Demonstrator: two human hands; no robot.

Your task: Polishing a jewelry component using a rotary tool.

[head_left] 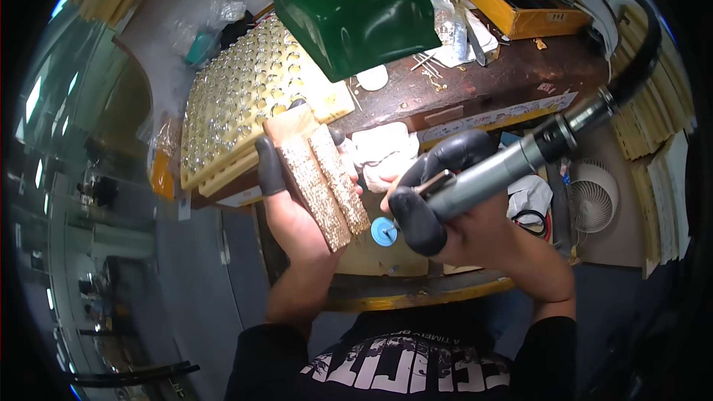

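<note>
My left hand, with black finger cots, is wrapped round a wooden block. Two long strips with a sparkling, grainy gold surface lie side by side along it. In my right hand, also wearing black finger cots, is a grey rotary handpiece with a black cable running to the upper right. A small blue disc is mounted at its tip. The disc sits just right of the strips' near ends, and a small gap shows between them.
A green lamp shade hangs over the bench. At left stands a cream tray of many round shiny pieces. Crumpled white tissue lies beyond my hands. An orange box is at back right, a white fan at right.
</note>
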